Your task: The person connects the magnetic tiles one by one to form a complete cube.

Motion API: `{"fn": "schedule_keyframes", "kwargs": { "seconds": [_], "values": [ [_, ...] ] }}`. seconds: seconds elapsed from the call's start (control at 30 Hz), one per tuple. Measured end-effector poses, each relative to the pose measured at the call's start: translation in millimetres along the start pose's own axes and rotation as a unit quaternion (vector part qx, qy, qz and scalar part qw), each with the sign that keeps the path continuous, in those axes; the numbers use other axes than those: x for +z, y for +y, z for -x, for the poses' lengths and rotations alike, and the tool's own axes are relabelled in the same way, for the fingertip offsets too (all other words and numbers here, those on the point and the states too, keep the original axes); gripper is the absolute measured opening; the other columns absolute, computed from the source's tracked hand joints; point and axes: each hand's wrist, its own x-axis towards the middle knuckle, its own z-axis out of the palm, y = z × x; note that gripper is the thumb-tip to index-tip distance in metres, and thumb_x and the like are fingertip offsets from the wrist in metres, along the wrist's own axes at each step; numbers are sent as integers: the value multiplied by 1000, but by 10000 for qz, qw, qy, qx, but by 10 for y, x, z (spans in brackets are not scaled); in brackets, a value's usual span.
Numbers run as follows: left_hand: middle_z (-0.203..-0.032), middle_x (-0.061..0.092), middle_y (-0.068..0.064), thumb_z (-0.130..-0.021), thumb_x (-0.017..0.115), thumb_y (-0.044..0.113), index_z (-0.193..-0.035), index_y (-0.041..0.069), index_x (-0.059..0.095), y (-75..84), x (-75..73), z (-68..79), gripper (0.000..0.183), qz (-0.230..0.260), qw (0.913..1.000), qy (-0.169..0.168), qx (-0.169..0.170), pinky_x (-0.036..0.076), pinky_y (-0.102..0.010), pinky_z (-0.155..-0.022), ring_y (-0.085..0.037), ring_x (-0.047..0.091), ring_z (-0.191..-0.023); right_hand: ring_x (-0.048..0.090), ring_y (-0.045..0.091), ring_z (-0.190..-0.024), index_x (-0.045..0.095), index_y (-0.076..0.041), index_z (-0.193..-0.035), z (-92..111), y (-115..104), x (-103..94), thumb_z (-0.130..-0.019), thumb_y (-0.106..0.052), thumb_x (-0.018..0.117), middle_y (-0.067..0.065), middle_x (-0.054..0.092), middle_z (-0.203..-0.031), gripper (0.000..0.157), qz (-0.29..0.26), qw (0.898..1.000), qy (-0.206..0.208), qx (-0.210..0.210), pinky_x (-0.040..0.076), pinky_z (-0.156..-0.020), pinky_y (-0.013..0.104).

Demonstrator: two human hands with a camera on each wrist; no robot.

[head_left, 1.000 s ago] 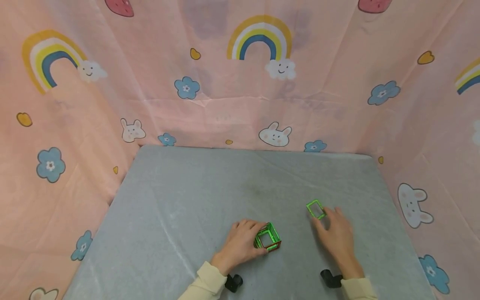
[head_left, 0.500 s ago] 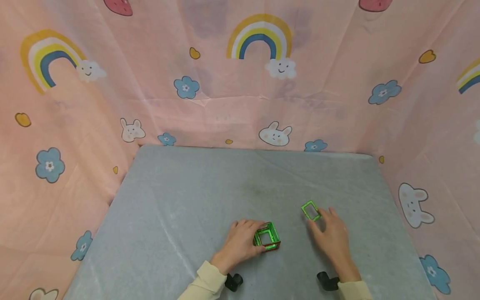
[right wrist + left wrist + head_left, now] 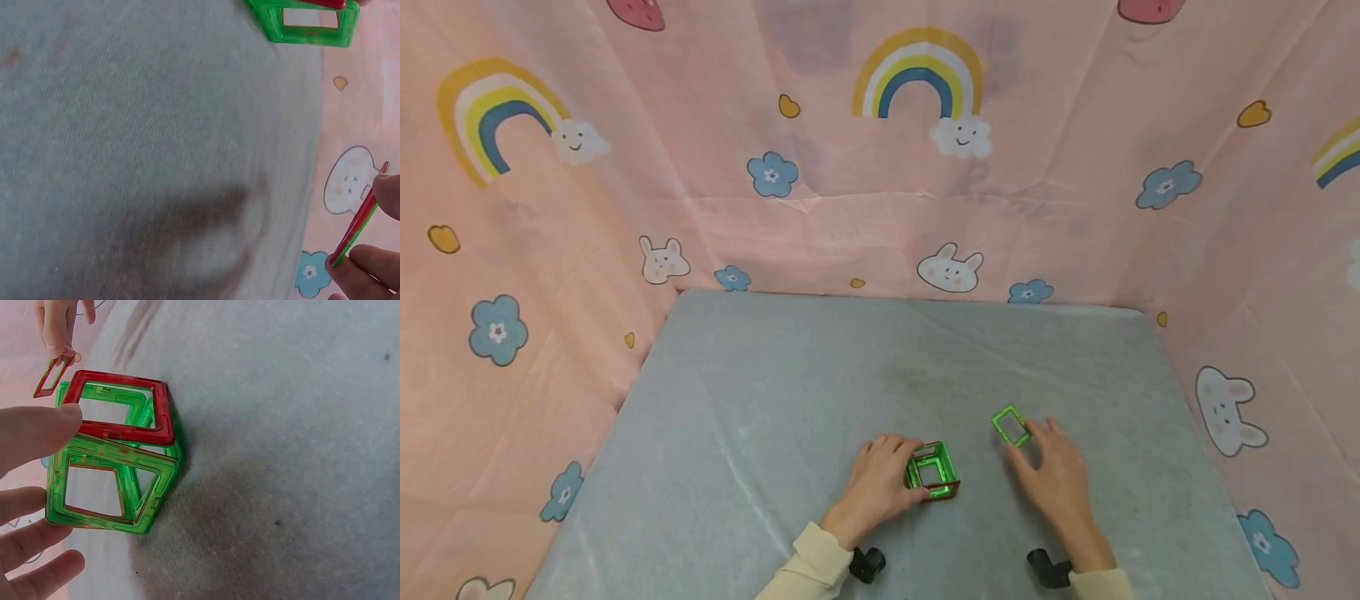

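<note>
My left hand [image 3: 878,485] grips a cube-like frame of see-through magnetic tiles [image 3: 950,461] on the table. In the left wrist view, its thumb lies on a red tile [image 3: 164,412], while fingertips touch the edge of a green tile [image 3: 57,487]. To the right, my right hand [image 3: 1062,483] pinches a small square magnetic tile piece [image 3: 1003,432] between thumb and fingers, held above the table. Edge-on in the right wrist view, the pinched piece [image 3: 357,226] shows a red layer against a green one.
Grey cloth covers the table [image 3: 790,375]. A pink printed curtain [image 3: 715,100] stands behind it and along both sides. Black wrist devices, left [image 3: 868,566] and right [image 3: 1049,570], sit by the cuffs.
My right hand has moved left with the pinched tile piece, nearer to the cube frame. My left hand has stayed almost in place, still gripping the frame.
</note>
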Motion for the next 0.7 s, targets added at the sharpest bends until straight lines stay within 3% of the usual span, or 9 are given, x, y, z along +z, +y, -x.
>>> {"fn": "schedule_keyframes", "kwargs": {
  "seconds": [0.2,0.43,0.7],
  "values": [
    [-115,64,3,-75,82,41,-125,16,64,-19,-1,-13,58,-66,10000,-41,-10,43,-45,-92,-17,55,-108,42,48,-129,59,6,-126,19,-70,22,-87,-21,72,29,58,-128,49,-70,9998,23,-202,30,-100,65],
    [-116,66,5,-74,83,40,-124,17,65,-36,-8,-19,58,-23,10000,13,29,44,-42,-91,-15,56,-108,46,48,-126,62,6,-121,52,-126,55,-83,-16,76,26,63,-121,46,-291,9970,331,-636,34,-98,64],
    [-116,66,5,-74,83,40,-124,18,65,-37,-8,-20,57,2,10000,48,65,44,-43,-91,-15,57,-107,45,47,-127,62,6,-122,64,-164,52,-84,-17,76,25,63,-120,48,-280,9972,278,-633,35,-97,65]
  ]
}}
